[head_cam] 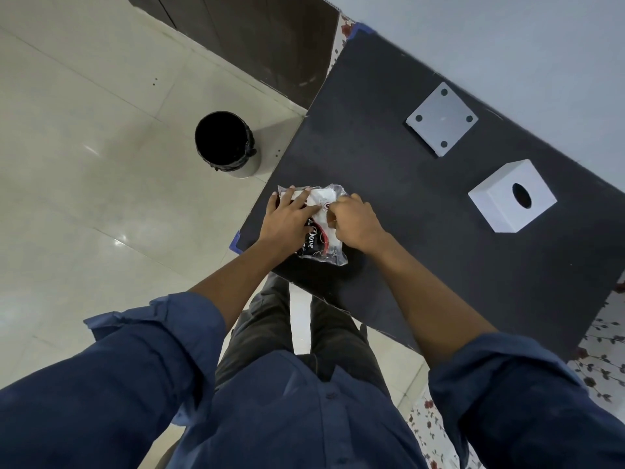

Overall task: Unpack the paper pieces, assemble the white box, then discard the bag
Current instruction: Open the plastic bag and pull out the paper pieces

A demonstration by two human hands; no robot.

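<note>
- bag (321, 247) lies at the near-left corner of the black table (422, 248);
- left hand (287, 214) rests on the bag, fingers spread flat;
- right hand (355, 221) on the bag, fingers curled, pinching its plastic;
- white box (510, 198) well right of the bag.

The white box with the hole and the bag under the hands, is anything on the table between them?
No. In the head view, only bare black table lies between the white box and the bag.
</note>
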